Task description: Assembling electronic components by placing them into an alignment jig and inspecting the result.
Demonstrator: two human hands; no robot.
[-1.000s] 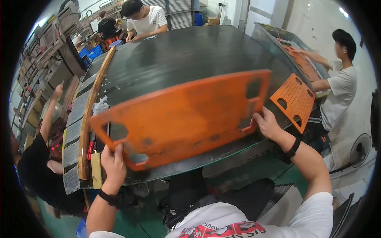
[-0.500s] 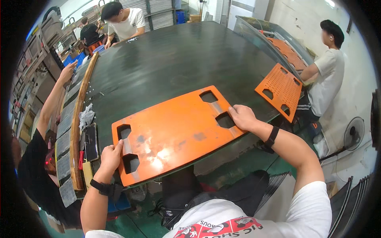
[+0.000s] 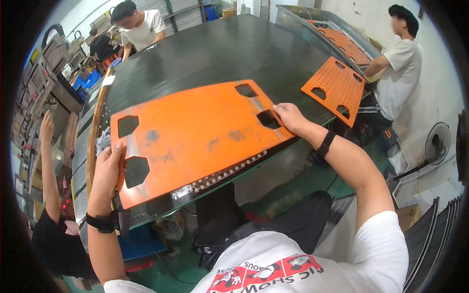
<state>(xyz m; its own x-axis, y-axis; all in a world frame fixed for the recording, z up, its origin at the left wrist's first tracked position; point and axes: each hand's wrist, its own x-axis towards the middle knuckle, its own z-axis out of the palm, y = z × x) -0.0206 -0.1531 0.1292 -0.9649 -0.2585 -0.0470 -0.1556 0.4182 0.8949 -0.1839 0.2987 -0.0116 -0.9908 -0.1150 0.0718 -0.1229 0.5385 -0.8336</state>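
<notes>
A large orange board (image 3: 195, 132) with dark smudges and angular cut-out handle holes tilts above the dark table. My left hand (image 3: 106, 168) grips its left edge between the two holes, thumb on top. At the right edge, my right hand (image 3: 291, 119) is closed around the rim beside the nearer hole. Several small white round studs (image 3: 224, 174) show in rows below the board's front edge; what they are fixed to is mostly hidden.
A perforated orange board (image 3: 337, 90) lies at the table's right edge, near a seated person (image 3: 398, 73). Behind it, a clear bin (image 3: 293, 24) holds more orange boards. A wooden strip (image 3: 97, 115) runs along the left. Other people are at the left and far left; a fan (image 3: 436, 141) stands right.
Both hands have raised the board and shifted it left and away, uncovering the white studs. The arm of the person at the left has moved outward from the table.
</notes>
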